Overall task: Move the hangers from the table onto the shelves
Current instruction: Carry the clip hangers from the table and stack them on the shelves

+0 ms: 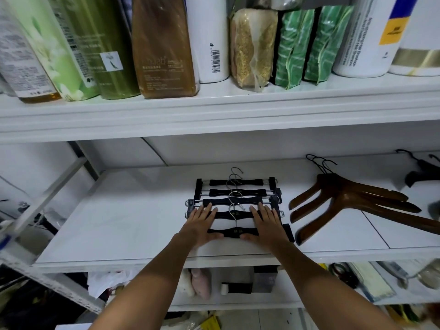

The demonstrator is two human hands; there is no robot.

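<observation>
Several black clip hangers [235, 201] with metal hooks lie in a row, one behind the other, on the white middle shelf [123, 222]. My left hand [201, 225] rests flat on the left ends of the nearest ones, fingers spread, thumb against the front hanger. My right hand [266, 223] lies the same way on the right ends. Both hands press on the hangers from above and frame the stack; neither one lifts it. To the right lie three brown wooden hangers [352, 201], fanned out, hooks pointing to the back.
More dark hangers [421, 172] sit at the far right of the same shelf. The upper shelf [214, 108] holds bottles and green packets. The lower shelf [238, 298] carries small items. A white frame post [47, 196] slants at the left.
</observation>
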